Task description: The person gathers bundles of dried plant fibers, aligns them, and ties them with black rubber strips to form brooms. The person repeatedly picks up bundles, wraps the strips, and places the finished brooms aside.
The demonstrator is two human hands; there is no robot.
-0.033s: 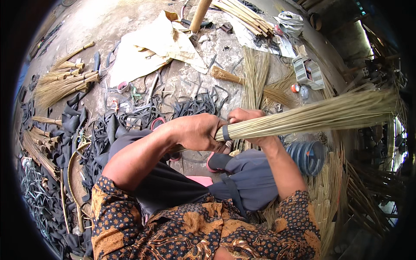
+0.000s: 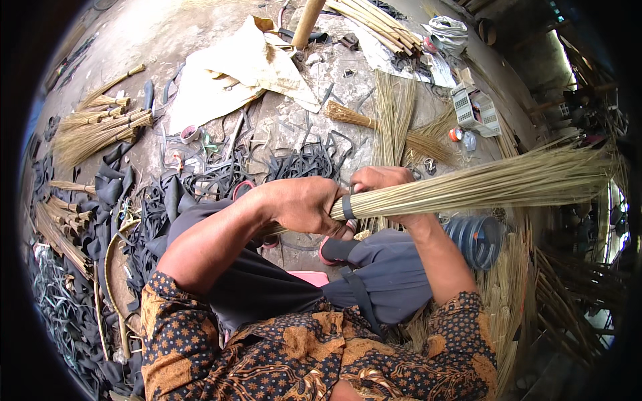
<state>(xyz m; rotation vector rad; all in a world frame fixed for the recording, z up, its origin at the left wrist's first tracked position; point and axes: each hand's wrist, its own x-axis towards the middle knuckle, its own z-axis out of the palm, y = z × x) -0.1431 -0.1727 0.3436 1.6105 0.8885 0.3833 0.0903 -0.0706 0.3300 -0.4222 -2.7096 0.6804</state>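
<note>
A long bundle of thin pale broom sticks (image 2: 495,182) lies across my lap and fans out to the right. A black band (image 2: 348,208) wraps it near its left end. My left hand (image 2: 304,204) is closed around that bound end, left of the band. Fingers of my right hand (image 2: 382,180) curl over the sticks just right of the band. Both forearms come up from patterned sleeves at the bottom, over grey trousers.
Black rubber strips (image 2: 301,164) litter the concrete floor ahead. Small bound stick bundles (image 2: 100,127) lie at the left. A crumpled paper sheet (image 2: 234,67), a wooden handle (image 2: 307,23) and a tape roll (image 2: 190,134) lie farther out. A blue ribbed cylinder (image 2: 475,237) and loose sticks (image 2: 508,301) sit to my right.
</note>
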